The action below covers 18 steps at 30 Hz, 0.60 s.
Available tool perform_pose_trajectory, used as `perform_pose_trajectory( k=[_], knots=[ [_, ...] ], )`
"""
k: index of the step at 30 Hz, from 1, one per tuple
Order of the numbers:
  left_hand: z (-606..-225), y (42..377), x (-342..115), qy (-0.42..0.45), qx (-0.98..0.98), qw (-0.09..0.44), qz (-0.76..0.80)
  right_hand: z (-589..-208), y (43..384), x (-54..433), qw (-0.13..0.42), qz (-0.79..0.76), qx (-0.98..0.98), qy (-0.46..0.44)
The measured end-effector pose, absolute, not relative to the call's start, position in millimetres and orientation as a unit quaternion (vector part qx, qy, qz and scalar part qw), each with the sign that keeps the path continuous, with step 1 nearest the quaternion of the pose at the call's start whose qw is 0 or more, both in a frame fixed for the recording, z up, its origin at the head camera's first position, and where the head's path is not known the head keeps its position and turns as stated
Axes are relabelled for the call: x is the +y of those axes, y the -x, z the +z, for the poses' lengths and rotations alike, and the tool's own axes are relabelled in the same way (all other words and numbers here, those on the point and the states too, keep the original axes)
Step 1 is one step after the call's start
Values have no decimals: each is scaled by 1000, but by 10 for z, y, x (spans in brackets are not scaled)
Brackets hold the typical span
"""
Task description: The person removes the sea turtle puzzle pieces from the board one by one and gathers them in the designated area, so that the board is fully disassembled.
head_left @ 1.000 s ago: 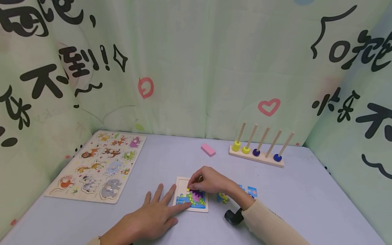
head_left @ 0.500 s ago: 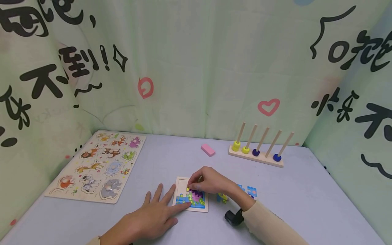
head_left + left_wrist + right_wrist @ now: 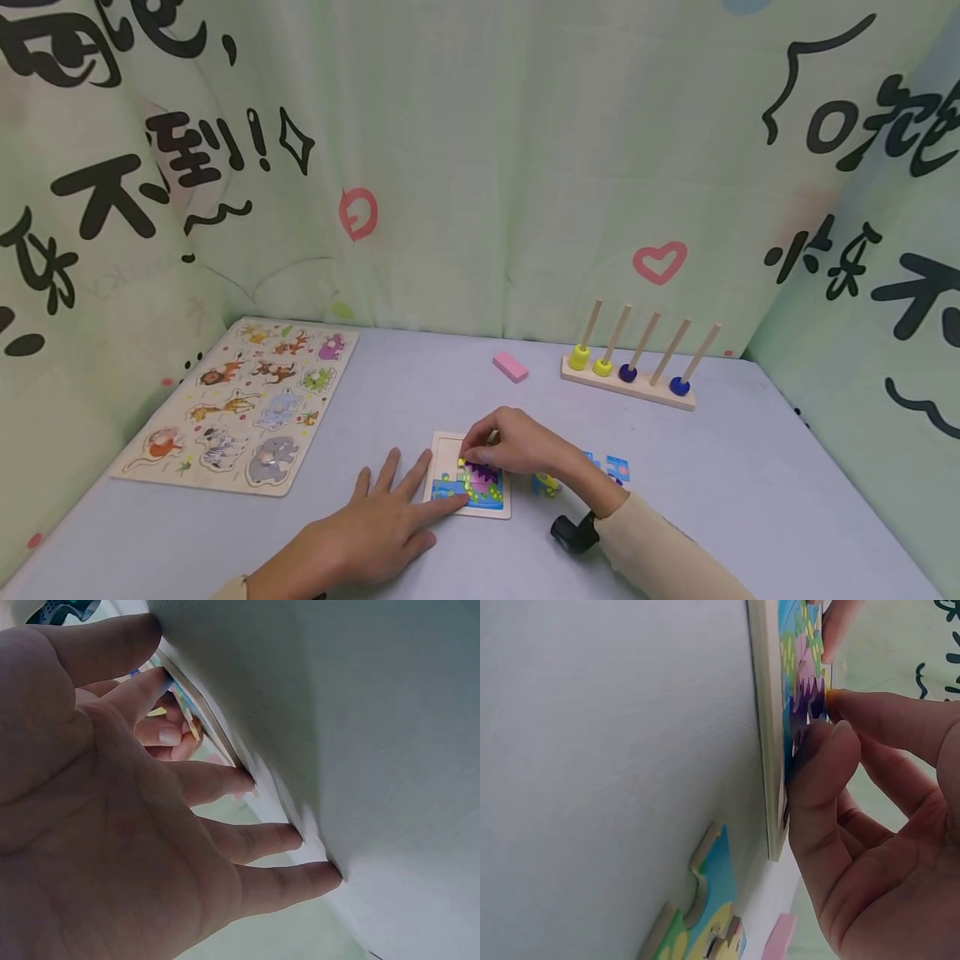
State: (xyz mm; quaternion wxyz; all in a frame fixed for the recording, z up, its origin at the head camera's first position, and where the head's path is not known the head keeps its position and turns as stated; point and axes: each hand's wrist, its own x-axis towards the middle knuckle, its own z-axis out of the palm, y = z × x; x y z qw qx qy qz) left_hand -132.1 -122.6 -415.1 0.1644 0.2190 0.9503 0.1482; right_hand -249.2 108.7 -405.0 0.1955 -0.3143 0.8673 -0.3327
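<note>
A small jigsaw puzzle in a wooden tray [image 3: 447, 450] lies at the front middle of the table. Its lower part shows blue, pink, purple and green pieces, while bare wood shows at the upper left. My right hand [image 3: 513, 446] is over the tray and pinches a puzzle piece [image 3: 815, 709] between thumb and index finger; the fingers hide much of it. Spread flat, my left hand [image 3: 375, 529] has its index fingertip on the lower puzzle and another fingertip at the tray's left edge. Several loose puzzle pieces [image 3: 545, 484] lie right of the tray, partly behind my right forearm.
A large animal puzzle board [image 3: 258, 408] lies on the left of the table. Farther back are a pink block [image 3: 510, 367] and a peg stand [image 3: 630, 387] with yellow and blue beads. Printed curtains [image 3: 450, 167] enclose the table's back and sides.
</note>
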Motion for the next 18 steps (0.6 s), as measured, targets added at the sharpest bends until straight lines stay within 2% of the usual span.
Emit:
perform_pose_trajectory(
  k=[18],
  knots=[
    [-4147,1332,-1220,-217,951,168,144,-4004,2482,1088,201,-331,870,306]
  ],
)
